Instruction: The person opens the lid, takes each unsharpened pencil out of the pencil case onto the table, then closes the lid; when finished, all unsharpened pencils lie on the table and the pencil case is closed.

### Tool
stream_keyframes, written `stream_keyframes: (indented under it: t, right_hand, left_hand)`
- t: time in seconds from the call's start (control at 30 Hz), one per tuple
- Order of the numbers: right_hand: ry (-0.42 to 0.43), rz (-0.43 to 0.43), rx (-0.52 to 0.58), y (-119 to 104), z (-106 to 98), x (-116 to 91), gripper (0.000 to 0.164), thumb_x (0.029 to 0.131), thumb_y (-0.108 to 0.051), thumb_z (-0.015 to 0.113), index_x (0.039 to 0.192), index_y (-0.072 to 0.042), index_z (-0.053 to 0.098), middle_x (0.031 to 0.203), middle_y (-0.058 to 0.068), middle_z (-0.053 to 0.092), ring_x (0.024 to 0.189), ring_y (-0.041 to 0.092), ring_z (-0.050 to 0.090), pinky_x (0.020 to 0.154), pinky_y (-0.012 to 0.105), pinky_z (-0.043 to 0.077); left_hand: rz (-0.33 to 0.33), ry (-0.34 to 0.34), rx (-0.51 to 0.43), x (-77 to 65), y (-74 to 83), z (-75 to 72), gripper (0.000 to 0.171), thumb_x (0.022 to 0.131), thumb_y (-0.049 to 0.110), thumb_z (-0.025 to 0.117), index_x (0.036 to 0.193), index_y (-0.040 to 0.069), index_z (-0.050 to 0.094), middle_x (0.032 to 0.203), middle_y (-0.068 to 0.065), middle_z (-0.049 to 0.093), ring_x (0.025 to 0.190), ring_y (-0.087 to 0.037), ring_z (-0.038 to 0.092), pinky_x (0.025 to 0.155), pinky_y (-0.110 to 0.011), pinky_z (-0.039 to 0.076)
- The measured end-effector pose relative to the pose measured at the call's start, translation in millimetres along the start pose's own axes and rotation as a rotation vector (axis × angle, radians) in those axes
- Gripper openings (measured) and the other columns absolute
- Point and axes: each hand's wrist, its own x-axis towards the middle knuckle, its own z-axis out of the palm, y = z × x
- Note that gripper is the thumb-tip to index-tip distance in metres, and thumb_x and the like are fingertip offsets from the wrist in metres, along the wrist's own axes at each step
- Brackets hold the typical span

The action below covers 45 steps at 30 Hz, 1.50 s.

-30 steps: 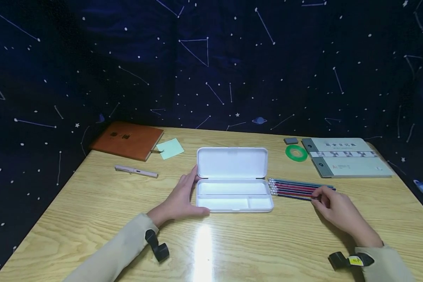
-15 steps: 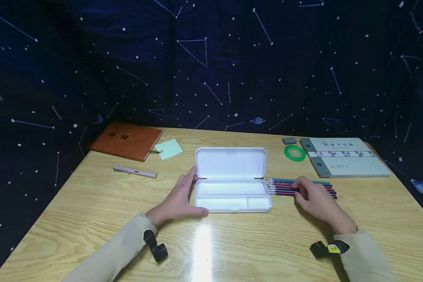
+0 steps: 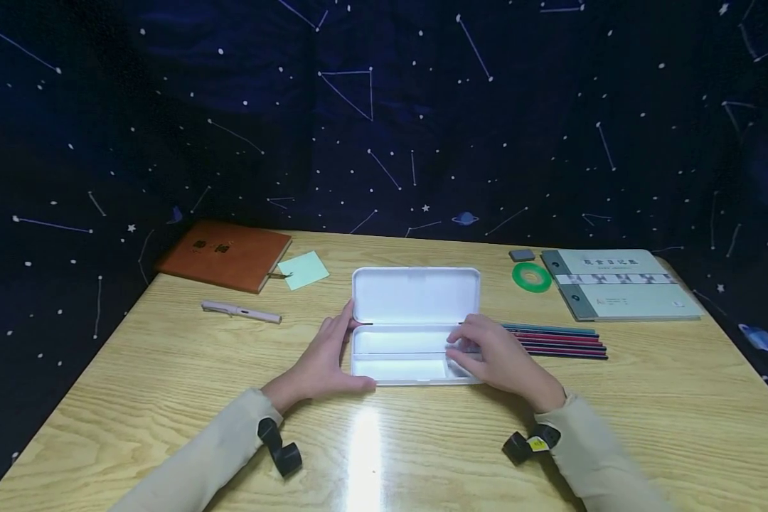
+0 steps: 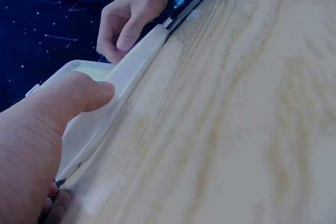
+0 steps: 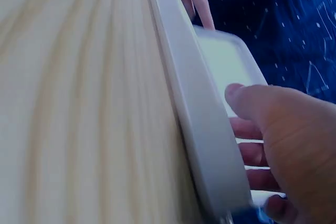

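Observation:
A white pencil case [image 3: 416, 295] lies with its lid raised and its compartments bare. My left hand [image 3: 322, 360] grips its left end, thumb [image 4: 97, 94] along the front wall and fingers round the far side. Over the right end of the case is my right hand [image 3: 496, 354], its fingers loosely bent with nothing between them. In the right wrist view the right thumb [image 5: 244, 98] and fingers stand apart above the case's inside. Just right of the case lies a row of several pencils [image 3: 563, 337], their left ends hidden behind the right hand.
On the left are a brown notebook [image 3: 227, 256], a pale green sticky note [image 3: 304, 270] and a light purple pen [image 3: 241, 311]. A grey eraser [image 3: 521, 254], a green tape roll [image 3: 522, 278] and a grey-green account book [image 3: 633, 299] lie at the back right.
My right hand has moved left from the pencils' far ends, across the row, to above the case's right end. The left hand stays on the case.

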Motion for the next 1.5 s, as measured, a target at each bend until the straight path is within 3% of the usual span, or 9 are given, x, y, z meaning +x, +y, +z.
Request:
stream_keyframes:
  t: [0.13, 0.27, 0.4, 0.8, 1.07, 1.37, 1.5]
  right_hand:
    - [-0.041, -0.064, -0.011, -10, 9, 9, 0.018, 0.082, -0.027, 0.076, 0.096, -0.016, 0.072, 0.085, -0.006, 0.061, 0.080, 0.009, 0.053, 0.074, 0.028, 0.049]
    - [-0.123, -0.050, 0.003, -16, 15, 15, 0.017, 0.086, -0.028, 0.072, 0.098, -0.017, 0.070, 0.088, -0.008, 0.061, 0.080, 0.006, 0.052, 0.077, 0.028, 0.049]
    - [-0.153, -0.024, 0.031, -19, 18, 20, 0.016, 0.087, -0.028, 0.070, 0.096, -0.015, 0.068, 0.082, -0.008, 0.056, 0.076, 0.006, 0.049, 0.072, 0.026, 0.047]
    - [-0.151, 0.014, 0.073, -21, 22, 24, 0.014, 0.087, -0.030, 0.071, 0.082, -0.018, 0.066, 0.077, -0.010, 0.054, 0.073, 0.005, 0.047, 0.067, 0.023, 0.043]
    - [-0.127, 0.002, 0.082, -23, 23, 24, 0.009, 0.086, -0.025, 0.071, 0.084, -0.017, 0.067, 0.077, -0.010, 0.051, 0.073, 0.006, 0.044, 0.066, 0.023, 0.039]
    - [-0.144, 0.005, 0.211, -23, 21, 23, 0.006, 0.089, -0.018, 0.069, 0.088, -0.017, 0.063, 0.081, -0.009, 0.058, 0.073, 0.005, 0.049, 0.069, 0.023, 0.046]
    - [-0.099, -0.014, 0.224, -24, 19, 23, 0.006, 0.088, -0.016, 0.070, 0.089, -0.017, 0.064, 0.084, -0.008, 0.060, 0.077, 0.005, 0.051, 0.072, 0.024, 0.049]
  left_hand:
    - [0.004, 0.008, 0.007, 0.4, -0.3, -0.1, 0.134, 0.058, 0.043, 0.087, 0.156, 0.009, 0.002, 0.137, -0.003, 0.048, 0.119, -0.017, 0.040, 0.102, -0.040, 0.040]
    - [0.011, 0.010, 0.002, 0.2, -0.3, 0.3, 0.135, 0.058, 0.044, 0.088, 0.155, 0.007, 0.002, 0.136, -0.003, 0.049, 0.118, -0.017, 0.041, 0.101, -0.040, 0.040]
    - [0.005, 0.001, 0.007, -0.3, -0.4, 0.3, 0.135, 0.058, 0.045, 0.087, 0.156, 0.008, 0.002, 0.137, -0.002, 0.048, 0.118, -0.016, 0.040, 0.102, -0.040, 0.040]
    - [0.003, -0.002, 0.015, -0.9, -0.1, -0.8, 0.133, 0.059, 0.045, 0.087, 0.156, 0.009, 0.002, 0.137, -0.002, 0.048, 0.116, -0.015, 0.040, 0.101, -0.039, 0.039]
    - [0.007, -0.004, 0.010, -1.2, -0.1, -0.6, 0.133, 0.059, 0.046, 0.086, 0.156, 0.010, 0.002, 0.139, -0.002, 0.047, 0.117, -0.015, 0.039, 0.102, -0.040, 0.039]
    - [0.010, -0.006, 0.015, -0.8, -0.8, -0.3, 0.132, 0.059, 0.044, 0.087, 0.156, 0.010, 0.003, 0.139, -0.001, 0.048, 0.117, -0.015, 0.039, 0.102, -0.040, 0.039]
    - [0.011, -0.008, 0.019, -0.6, -0.8, -0.2, 0.133, 0.059, 0.045, 0.087, 0.156, 0.010, 0.003, 0.139, -0.001, 0.048, 0.117, -0.015, 0.039, 0.102, -0.040, 0.039]
